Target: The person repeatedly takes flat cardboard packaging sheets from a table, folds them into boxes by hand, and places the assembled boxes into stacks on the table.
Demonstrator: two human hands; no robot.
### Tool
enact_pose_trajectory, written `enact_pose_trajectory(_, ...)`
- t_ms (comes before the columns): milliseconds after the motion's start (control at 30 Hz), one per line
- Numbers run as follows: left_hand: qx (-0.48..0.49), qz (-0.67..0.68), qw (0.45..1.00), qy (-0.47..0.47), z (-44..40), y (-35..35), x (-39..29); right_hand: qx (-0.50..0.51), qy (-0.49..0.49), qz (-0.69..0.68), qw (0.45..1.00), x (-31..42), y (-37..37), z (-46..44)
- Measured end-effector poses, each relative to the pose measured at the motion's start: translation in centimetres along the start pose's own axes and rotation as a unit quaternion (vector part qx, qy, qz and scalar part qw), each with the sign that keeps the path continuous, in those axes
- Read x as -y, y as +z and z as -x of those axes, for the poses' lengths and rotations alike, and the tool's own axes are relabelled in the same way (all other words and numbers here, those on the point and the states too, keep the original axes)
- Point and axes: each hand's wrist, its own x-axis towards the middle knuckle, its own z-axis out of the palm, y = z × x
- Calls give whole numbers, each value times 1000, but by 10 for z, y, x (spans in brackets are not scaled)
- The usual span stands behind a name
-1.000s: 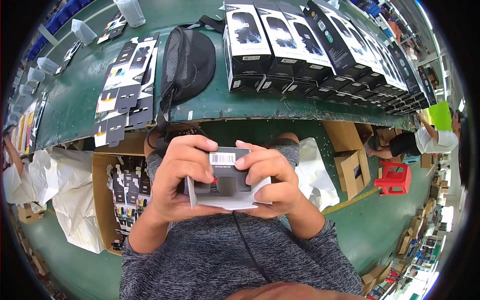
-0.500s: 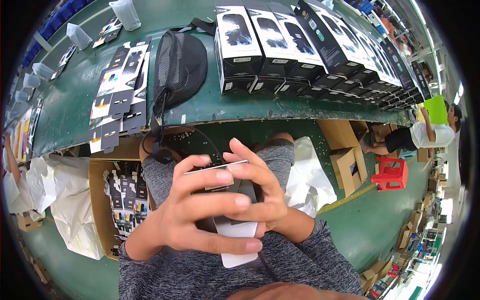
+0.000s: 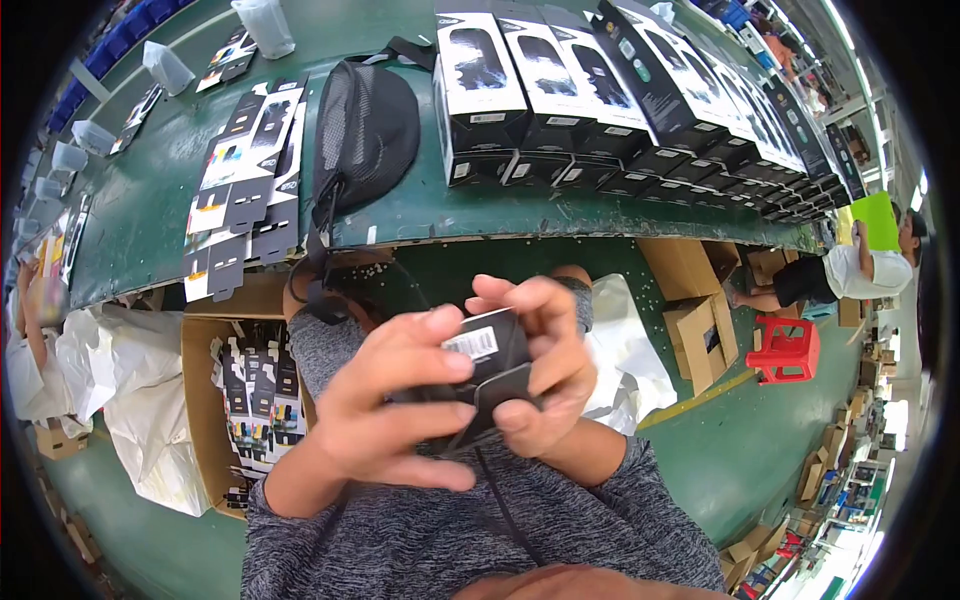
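Between my two hands, above my lap, is a black carton (image 3: 493,350) with a white barcode label on its end panel. A dark flap shows below that panel, with a gap along its edge. My left hand (image 3: 385,400) lies along the carton's left side, its thumb and index fingertips by the label and its other fingers a little spread and blurred. On the other side, my right hand (image 3: 550,360) grips the carton, with its fingers curled around the right edge and the thumb by the flap. Much of the carton's body is hidden by my hands.
Ahead, a green table (image 3: 390,232) bears stacked black-and-white boxes (image 3: 483,90), a black mesh pouch (image 3: 365,135) and flat unfolded cartons (image 3: 240,190). An open cardboard box (image 3: 205,400) with more flat cartons stands at left. A red stool (image 3: 785,348) and another person (image 3: 865,270) are at right.
The carton has turned so that its barcode end faces up toward me; its pale lower part no longer shows. My right hand has shifted to its right side.
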Motion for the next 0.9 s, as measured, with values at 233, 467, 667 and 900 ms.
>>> enact_pose_trajectory(233,116,67,970,-204,15,-21,2,11,36,-58,998,-23,7,2)
enact_pose_trajectory(467,78,-187,966,-159,25,-11,-14,-68,413,-286,862,-12,32,28)
enact_pose_trajectory(667,101,-228,953,-172,24,-11,-16,-36,385,-288,876,-23,28,32)
enact_pose_trajectory(900,67,-160,953,-249,22,-8,-14,0,367,-278,888,-27,17,40)
